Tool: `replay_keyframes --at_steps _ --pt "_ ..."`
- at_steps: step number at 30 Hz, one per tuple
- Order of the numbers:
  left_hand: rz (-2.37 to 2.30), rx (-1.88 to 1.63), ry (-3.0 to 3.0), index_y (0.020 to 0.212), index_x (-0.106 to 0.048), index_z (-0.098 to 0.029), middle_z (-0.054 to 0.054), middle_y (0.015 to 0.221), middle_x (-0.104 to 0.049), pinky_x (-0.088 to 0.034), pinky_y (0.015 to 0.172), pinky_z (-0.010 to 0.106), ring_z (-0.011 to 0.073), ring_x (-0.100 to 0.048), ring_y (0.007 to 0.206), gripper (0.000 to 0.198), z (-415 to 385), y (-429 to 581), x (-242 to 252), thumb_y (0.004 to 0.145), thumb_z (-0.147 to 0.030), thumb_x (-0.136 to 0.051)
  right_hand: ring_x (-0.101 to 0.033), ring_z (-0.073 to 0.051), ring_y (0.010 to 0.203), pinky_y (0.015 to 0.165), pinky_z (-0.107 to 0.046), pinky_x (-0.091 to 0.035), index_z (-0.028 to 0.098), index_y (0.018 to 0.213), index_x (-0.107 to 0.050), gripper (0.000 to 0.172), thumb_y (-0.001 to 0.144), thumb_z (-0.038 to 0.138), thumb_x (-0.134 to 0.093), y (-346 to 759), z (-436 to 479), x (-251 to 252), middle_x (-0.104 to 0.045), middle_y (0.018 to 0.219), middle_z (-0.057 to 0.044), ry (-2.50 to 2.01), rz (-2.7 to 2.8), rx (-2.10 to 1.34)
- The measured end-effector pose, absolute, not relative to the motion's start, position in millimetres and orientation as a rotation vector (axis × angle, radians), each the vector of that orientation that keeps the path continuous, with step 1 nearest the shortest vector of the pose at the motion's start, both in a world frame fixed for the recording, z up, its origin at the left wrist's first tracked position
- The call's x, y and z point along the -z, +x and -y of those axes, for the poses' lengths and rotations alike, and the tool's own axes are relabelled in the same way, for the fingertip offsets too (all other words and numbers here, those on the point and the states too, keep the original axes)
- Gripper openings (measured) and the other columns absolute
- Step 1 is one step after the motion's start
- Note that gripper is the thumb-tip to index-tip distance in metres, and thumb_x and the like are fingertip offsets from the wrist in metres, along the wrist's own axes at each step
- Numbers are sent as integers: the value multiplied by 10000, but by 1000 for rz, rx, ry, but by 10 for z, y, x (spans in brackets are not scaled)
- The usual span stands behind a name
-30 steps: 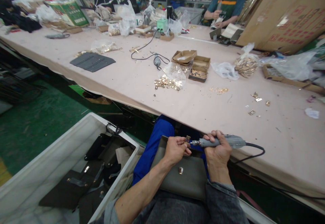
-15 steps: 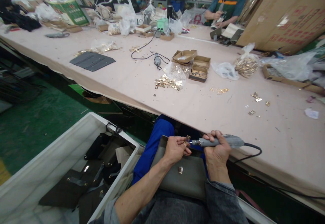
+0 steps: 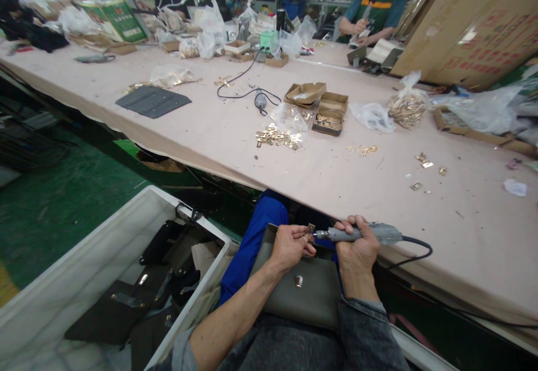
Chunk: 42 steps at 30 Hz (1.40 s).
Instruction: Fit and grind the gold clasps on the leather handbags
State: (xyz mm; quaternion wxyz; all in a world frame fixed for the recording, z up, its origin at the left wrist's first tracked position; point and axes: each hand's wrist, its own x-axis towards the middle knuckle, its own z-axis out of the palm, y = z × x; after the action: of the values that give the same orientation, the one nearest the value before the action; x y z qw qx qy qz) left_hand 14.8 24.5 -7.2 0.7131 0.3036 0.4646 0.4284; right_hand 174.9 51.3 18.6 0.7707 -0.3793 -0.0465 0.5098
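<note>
A grey-green leather bag (image 3: 311, 292) lies on my lap below the table edge, with a small gold clasp (image 3: 298, 281) on its front. My left hand (image 3: 290, 246) pinches a small gold metal fitting (image 3: 310, 229) at the bag's top edge. My right hand (image 3: 357, 250) is wrapped round a grey corded electric screwdriver (image 3: 370, 233), held level, its tip against that fitting.
A long pink worktable (image 3: 260, 175) carries piles of gold hardware (image 3: 277, 136), small cardboard boxes (image 3: 328, 110), plastic bags and another corded tool (image 3: 260, 101). A white bin (image 3: 84, 259) of dark bags stands at my left. Two people work at the far side.
</note>
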Motion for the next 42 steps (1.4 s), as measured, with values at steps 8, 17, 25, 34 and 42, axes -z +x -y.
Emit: replay_keyframes --at_steps 8,17,25,34,42 --pt "-1020 -956 680 1001 -730 -30 148 889 -754 -622 568 251 139 -696 557 311 -240 123 80 728 -175 -699 -431 -61 524 564 -228 -484 190 836 -530 238 728 116 -728 1772 -508 -160 -542 743 52 -808 101 -1113" --pt "-1028 -966 658 1028 -731 -30 137 861 -748 -620 570 260 147 -694 564 413 -232 139 58 694 -263 -802 -436 -50 515 563 -221 -484 179 818 -518 237 724 113 -724 1758 -515 -200 -535 743 60 -789 49 -1125" --pt "-1117 -984 637 974 -715 -20 141 826 -741 -610 520 256 149 -687 527 382 -283 204 68 728 -299 -801 -440 -41 505 545 -213 -488 161 811 -512 151 765 97 -641 2084 -964 -342 -532 744 56 -687 -33 -1050" --pt "-1152 -993 813 965 -718 -50 155 846 -754 -594 508 258 164 -688 524 384 -275 208 162 791 -390 -761 -510 -68 537 556 -232 -535 194 897 -517 195 828 161 -697 2542 -1723 -495 -583 777 45 -749 3 -758" --pt "-1158 -953 966 1058 -735 -71 130 859 -769 -510 459 218 128 -626 460 327 -227 114 70 862 -326 -670 -486 -45 493 524 -190 -512 205 854 -470 206 865 145 -667 2906 -1756 -347 -551 748 77 -795 -41 -777"
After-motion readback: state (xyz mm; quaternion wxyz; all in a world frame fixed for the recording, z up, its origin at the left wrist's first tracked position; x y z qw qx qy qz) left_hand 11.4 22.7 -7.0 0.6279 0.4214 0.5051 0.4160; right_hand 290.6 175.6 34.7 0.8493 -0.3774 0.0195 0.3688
